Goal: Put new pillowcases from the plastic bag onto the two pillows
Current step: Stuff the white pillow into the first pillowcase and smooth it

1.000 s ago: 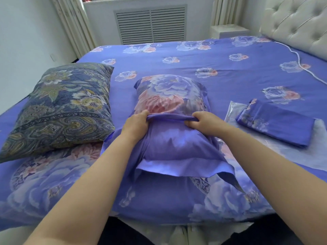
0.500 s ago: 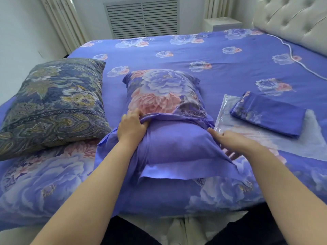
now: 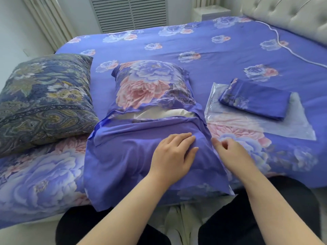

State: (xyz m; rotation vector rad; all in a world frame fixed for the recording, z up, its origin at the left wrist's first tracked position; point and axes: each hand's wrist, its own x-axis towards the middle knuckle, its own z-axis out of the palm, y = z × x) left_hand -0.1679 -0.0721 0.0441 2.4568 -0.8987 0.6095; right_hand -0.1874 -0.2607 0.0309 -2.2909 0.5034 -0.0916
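A wide bed [image 3: 221, 55] in a purple floral sheet is stretching away beyond the grip. A thin white cord [image 3: 290, 50] is trailing far right beside a tufted cream headboard [image 3: 292, 15]; a grey slatted vent [image 3: 131, 13] is standing behind.

Bare forearms, black trousers [image 3: 247, 218]

The bed with the purple floral sheet [image 3: 203, 48] carries two pillows, one dark paisley-patterned [image 3: 42, 99] and one in a purple peony-print pillowcase [image 3: 150, 89], one folded purple pillowcase [image 3: 254, 99], one clear plastic bag [image 3: 290, 124], one white cable [image 3: 290, 50], and two bare hands [image 3: 174, 156] [image 3: 231, 152].
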